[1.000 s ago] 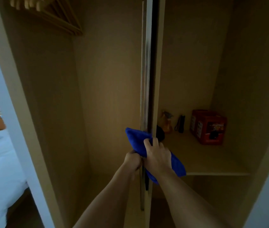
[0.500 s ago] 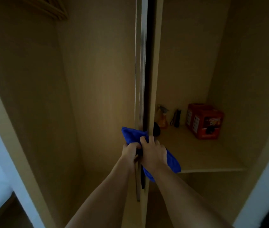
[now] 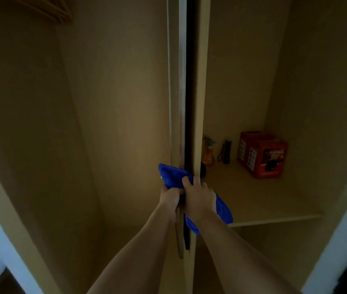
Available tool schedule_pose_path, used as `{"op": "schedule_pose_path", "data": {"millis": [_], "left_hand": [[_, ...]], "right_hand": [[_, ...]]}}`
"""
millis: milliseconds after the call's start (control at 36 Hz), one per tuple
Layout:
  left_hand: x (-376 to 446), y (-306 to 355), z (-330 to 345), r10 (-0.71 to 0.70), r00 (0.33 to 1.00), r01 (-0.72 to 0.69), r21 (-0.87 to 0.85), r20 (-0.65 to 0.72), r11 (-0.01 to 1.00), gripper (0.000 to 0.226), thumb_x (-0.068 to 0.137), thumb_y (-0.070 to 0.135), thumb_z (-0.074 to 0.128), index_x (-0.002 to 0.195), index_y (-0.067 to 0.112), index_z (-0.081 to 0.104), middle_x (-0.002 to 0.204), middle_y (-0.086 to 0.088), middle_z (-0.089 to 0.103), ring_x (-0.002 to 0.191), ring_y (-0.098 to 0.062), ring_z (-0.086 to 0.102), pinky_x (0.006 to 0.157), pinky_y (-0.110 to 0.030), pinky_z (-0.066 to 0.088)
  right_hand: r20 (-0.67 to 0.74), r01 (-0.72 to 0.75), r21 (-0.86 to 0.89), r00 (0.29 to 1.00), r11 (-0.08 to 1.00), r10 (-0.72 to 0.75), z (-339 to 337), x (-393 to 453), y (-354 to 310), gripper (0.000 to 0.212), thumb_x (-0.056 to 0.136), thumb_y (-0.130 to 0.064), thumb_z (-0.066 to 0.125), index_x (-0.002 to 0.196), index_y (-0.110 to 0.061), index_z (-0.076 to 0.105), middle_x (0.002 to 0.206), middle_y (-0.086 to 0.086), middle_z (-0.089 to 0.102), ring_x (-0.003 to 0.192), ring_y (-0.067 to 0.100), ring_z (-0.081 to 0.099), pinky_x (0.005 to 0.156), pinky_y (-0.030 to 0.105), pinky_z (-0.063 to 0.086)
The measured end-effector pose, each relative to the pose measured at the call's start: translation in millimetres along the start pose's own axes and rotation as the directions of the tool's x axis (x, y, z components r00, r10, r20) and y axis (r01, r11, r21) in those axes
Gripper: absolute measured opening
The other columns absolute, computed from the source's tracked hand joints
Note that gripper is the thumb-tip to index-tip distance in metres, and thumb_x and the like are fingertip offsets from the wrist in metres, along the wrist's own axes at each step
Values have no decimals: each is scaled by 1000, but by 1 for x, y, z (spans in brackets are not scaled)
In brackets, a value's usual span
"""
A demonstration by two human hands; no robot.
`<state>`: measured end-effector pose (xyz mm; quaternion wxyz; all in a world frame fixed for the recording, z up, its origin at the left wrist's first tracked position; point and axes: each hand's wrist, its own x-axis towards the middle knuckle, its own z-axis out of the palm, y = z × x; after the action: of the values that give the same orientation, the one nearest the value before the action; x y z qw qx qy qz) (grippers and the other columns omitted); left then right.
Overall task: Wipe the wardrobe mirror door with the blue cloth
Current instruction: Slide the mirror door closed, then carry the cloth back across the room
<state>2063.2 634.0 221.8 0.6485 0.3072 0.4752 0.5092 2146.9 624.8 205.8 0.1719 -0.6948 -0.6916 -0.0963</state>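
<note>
**Two hands bunched on the blue cloth at the door's edge**

Both hands clamped low on the edge-on mirror door [image 3: 181, 102], seen here only as a thin metal strip beside the wooden divider post [image 3: 199, 81]. Left hand [image 3: 170, 198] just left of the door edge, fingers curled around a fold of the blue cloth [image 3: 171, 174]. Right hand [image 3: 199, 197] just right of it, fingers hooked over the cloth, with the rest of the fabric hanging below the wrist. Cloth wrapped about the door edge, one corner poking out left and a tail trailing right.

Step in hand, as judged: wiping along the door's edge or frame, or gripping it to swing it; which of the two, impossible to say. Mirror face not visible from this angle, so progress on the glass not readable.

Next move likely calls for bringing the mirror face into view, then flattening the cloth under one palm for broad strokes.

Right of the door, on the shelf [image 3: 274, 217]: an orange spray bottle [image 3: 208, 152], a small black flashlight [image 3: 226, 151], a red box [image 3: 264, 154]. Wooden hangers [image 3: 55, 11] high to the door's left.
</note>
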Motion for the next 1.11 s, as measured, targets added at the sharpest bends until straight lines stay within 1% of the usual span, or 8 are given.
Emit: {"op": "schedule_pose_path", "data": {"millis": [111,333,444,583,722,861,1028,1111], "left_hand": [[4,4,0,-3,1000,3,-3,5,1000,40,83,-8,53,111,20,51,98,-6,66,85,-22,64,45,-24,50],[8,3,0,10,1000,-10,25,-27,1000,39,83,-5,57,115,16,51,101,-7,65,89,-23,63,59,-31,51],[0,-1,1,3,997,3,64,-83,998,39,82,10,66,117,17,50,99,-3,64,84,-18,63,53,-28,49],[-18,-16,-8,-226,970,238,174,-86,956,67,66,61,71,112,16,53,102,-4,62,86,-22,60,60,-34,49],[-28,-43,-28,-216,968,223,41,-129,974,50,80,49,61,111,10,60,102,-11,68,92,-26,65,79,-39,55],[-57,-58,-57,-239,949,232,-59,-207,971,29,82,42,56,96,16,56,99,-10,65,90,-27,61,61,-36,47],[-95,-73,-97,-233,911,207,-111,-339,972,23,82,34,56,95,14,56,95,-12,64,87,-28,61,64,-37,48],[-115,-81,-126,-221,891,150,-202,-398,968,31,81,33,56,106,15,56,102,-16,66,95,-34,61,79,-47,51]], "right_hand": [[-14,2,-19,1000,1000,-2,0,1,-1,45,92,-31,52,132,-22,34,140,12,36,109,28,54,85,39,47],[-47,12,-28,999,1000,-13,3,3,0,43,89,-32,54,128,-23,37,136,10,37,104,26,55,80,36,47],[-43,7,0,999,1000,-7,4,0,3,50,87,-37,57,130,-23,36,133,7,42,104,23,55,79,35,47],[-21,54,134,998,989,-51,10,-15,8,61,82,-44,59,134,-25,33,134,3,41,102,21,58,72,32,47],[146,86,375,978,923,-150,18,-33,2,77,79,-42,60,142,-29,18,144,0,30,113,23,53,78,37,51],[515,-208,692,813,691,-271,24,-51,-7,104,73,-45,71,151,-31,4,154,0,14,133,28,33,106,47,37],[658,-461,749,604,477,-450,43,-84,-38,99,68,-41,80,146,-27,21,141,3,39,118,25,51,97,45,47],[695,-627,704,510,334,-507,50,-100,-57,111,71,-53,73,151,-25,2,141,2,42,112,19,55,84,30,50]]}}
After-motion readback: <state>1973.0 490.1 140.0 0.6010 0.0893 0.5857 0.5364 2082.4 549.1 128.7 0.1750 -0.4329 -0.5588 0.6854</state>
